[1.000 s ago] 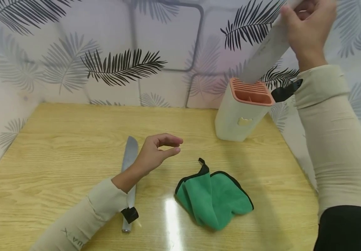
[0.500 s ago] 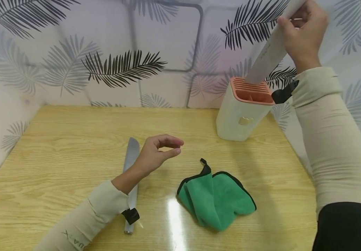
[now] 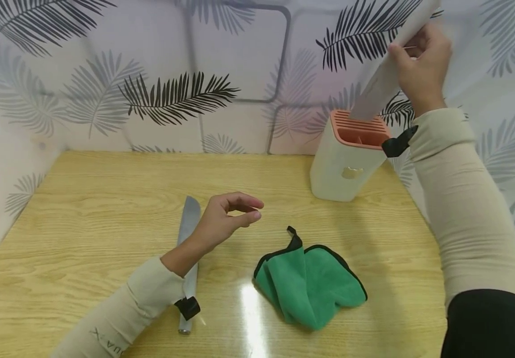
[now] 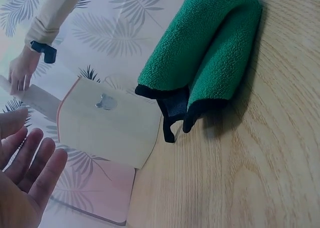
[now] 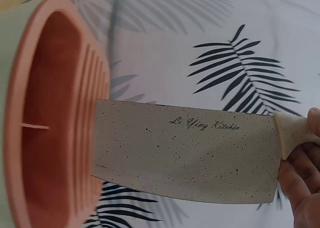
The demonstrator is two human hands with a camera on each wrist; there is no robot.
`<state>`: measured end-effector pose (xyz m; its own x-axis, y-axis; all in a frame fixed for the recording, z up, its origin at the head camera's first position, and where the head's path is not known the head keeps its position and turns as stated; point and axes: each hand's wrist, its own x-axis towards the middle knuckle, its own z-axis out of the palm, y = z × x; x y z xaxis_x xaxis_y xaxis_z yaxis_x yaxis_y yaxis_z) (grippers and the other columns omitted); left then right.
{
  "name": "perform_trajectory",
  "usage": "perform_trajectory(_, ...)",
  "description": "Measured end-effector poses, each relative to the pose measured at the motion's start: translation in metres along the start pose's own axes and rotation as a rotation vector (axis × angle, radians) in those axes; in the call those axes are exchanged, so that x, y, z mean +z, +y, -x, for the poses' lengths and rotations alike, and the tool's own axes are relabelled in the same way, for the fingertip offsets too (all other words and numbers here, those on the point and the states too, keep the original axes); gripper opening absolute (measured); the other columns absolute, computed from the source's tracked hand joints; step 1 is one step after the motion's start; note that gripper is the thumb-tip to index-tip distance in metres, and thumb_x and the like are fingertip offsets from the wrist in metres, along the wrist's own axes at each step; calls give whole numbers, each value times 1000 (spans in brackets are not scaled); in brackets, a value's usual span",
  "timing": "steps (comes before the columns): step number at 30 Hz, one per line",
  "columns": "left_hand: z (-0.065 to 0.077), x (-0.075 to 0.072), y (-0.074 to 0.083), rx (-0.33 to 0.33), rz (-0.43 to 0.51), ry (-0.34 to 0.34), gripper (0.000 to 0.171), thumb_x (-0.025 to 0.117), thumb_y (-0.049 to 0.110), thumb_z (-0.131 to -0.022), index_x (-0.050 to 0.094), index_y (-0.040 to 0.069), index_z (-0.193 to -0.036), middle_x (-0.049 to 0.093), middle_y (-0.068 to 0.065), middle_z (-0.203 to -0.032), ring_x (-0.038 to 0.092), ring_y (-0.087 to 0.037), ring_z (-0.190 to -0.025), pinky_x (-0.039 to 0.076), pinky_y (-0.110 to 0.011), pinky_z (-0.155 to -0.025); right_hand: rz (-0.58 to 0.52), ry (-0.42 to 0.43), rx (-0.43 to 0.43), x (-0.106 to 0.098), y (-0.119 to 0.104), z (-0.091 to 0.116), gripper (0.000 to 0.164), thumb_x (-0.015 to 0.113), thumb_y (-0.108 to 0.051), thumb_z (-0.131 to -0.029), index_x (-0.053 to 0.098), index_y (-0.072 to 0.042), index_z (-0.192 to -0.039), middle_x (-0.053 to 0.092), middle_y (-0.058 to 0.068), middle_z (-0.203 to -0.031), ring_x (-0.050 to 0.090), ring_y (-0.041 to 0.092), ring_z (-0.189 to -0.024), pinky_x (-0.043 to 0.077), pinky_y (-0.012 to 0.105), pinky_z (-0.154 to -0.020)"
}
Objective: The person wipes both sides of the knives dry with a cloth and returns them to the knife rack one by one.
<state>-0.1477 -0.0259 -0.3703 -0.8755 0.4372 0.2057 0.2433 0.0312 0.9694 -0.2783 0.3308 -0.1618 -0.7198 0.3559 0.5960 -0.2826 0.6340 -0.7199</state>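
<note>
Below the right hand gripping it, the cleaver slants to the slotted block, left hand relaxed

A wooden table with pale yellow grain carries everything here. On it lies a rumpled green cloth (black-edged, with a small loop poking up). Beyond the cloth, slightly to its right, stands a cream knife holder. Left of the cloth, well apart, a knife lies flat, partly hidden.
</note>
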Motion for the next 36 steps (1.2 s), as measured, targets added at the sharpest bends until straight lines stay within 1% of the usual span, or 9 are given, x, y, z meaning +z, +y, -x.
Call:
perform_trajectory(4,1,-2,-1,1,2,-2,18,71,8,-92,72,2,-109,70,-21,-113,68,-6,-90,59,-26,-73,-18,-30,40,6,18,2,29,67,-18,-95,64,-16,-124,65,-17,-99,58,-3,-88,51,18,-92)
perform_trajectory(8,1,-3,-2,-15,2,-3,17,72,8,-91,73,2,-108,71,-20,-111,68,-8,-86,59,-26,-71,13,-55,78,11,32,6,30,67,-20,-95,65,-16,-125,63,-20,-96,56,-4,-87,50,19,-91)
perform_trajectory(10,1,-4,-3,-23,4,-1,17,72,7,-91,73,2,-107,71,-19,-111,68,-8,-85,59,-26,-71,36,-50,74,15,37,9,28,67,-21,-95,67,-15,-122,60,-21,-92,55,-4,-87,50,19,-90)
perform_trajectory(14,0,-6,-1,-12,13,18,17,72,7,-91,72,0,-107,72,-19,-110,68,-7,-83,60,-27,-71,90,-13,51,24,45,15,13,66,-20,-93,69,-16,-105,51,-20,-86,50,-3,-82,44,18,-79)
perform_trajectory(17,0,-6,1,-8,19,36,17,72,7,-91,72,0,-106,72,-21,-110,68,-6,-82,60,-26,-71,104,12,74,29,50,20,10,66,-21,-94,66,-17,-103,48,-19,-85,48,-3,-80,41,17,-75)
perform_trajectory(23,0,-8,2,-24,16,31,17,71,7,-91,72,-1,-106,71,-22,-111,68,-6,-82,59,-26,-70,122,63,152,35,59,33,28,65,-20,-95,62,-13,-122,48,-19,-86,47,-4,-79,42,15,-75)
perform_trajectory(28,1,-10,3,-30,43,37,19,71,7,-91,71,-3,-108,72,-20,-110,68,-6,-83,60,-27,-70,104,73,209,42,68,43,44,62,-17,-94,45,-24,-134,47,-17,-88,49,-3,-78,44,16,-74)
perform_trajectory(32,1,-12,3,-33,50,35,19,71,7,-92,70,-3,-108,72,-19,-109,69,-6,-83,61,-27,-70,59,87,250,46,75,49,56,61,-12,-94,32,-31,-137,47,-15,-88,50,-1,-78,46,19,-75)
perform_trajectory(36,2,-17,4,-44,54,40,18,70,6,-92,71,-3,-108,71,-22,-110,69,-5,-83,61,-27,-70,52,86,242,49,79,51,57,62,-12,-93,31,-30,-137,49,-14,-86,51,0,-77,45,20,-74)
